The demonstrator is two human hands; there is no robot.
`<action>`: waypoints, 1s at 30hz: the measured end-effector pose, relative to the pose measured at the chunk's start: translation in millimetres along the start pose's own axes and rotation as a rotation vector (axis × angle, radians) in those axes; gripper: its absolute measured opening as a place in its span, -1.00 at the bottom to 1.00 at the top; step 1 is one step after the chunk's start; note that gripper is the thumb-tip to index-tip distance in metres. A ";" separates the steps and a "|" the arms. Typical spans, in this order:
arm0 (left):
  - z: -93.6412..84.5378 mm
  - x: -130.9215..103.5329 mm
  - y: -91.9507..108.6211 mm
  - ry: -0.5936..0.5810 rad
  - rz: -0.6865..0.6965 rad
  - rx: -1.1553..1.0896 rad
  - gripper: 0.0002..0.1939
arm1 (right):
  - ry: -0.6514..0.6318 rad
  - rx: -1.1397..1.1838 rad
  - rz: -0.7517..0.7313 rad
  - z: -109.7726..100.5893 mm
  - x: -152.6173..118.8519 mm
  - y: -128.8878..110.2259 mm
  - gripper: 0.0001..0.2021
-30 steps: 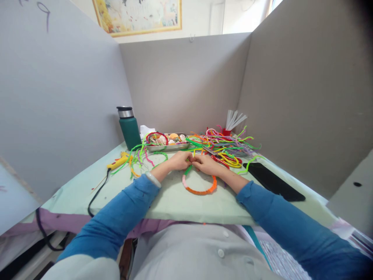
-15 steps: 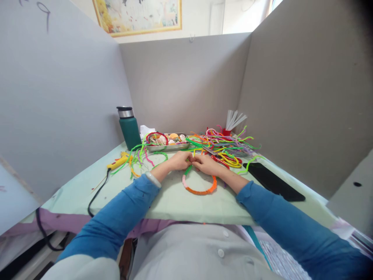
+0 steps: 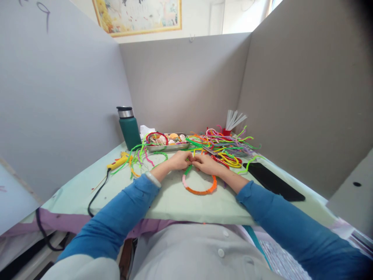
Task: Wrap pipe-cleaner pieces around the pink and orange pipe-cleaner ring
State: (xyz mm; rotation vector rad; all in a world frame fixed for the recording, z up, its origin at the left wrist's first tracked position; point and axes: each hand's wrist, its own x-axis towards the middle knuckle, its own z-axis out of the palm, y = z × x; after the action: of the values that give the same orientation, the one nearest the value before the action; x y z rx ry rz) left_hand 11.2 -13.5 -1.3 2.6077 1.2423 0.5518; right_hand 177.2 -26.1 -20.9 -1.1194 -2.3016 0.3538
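Note:
A ring wrapped in green, pink and orange fuzzy wire [image 3: 201, 192] lies low in front of my hands, its far side at my fingertips. My left hand [image 3: 181, 160] is closed, its fingers pinching the green part of the ring. Close against it, my right hand [image 3: 204, 163] is closed too, fingertips meeting those of the left at the ring's far edge. What exactly lies between the right fingertips is too small and covered to make out.
Behind my hands sit a metal tray [image 3: 169, 147] of decorations and a pile of colourful pipe cleaners [image 3: 230, 144] with scissors. A green bottle [image 3: 129, 132] and a yellow glue gun [image 3: 118, 161] with its cord are left; a black phone-like slab [image 3: 274, 181] lies right.

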 end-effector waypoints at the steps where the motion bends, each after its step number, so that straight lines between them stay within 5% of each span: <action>1: 0.3 0.2 -0.6 -0.005 -0.007 -0.009 -0.80 | -0.002 0.009 0.001 0.1 -0.1 0.3 -0.85; 30: -0.4 0.3 0.0 -0.040 -0.053 -0.072 -0.76 | -0.005 0.032 0.010 -0.8 -0.3 0.7 -0.85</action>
State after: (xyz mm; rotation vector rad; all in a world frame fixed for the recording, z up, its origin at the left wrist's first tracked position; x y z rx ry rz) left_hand 11.2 -13.3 -0.8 2.5067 1.2515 0.5226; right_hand 178.3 -25.9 -20.6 -1.1154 -2.2871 0.3961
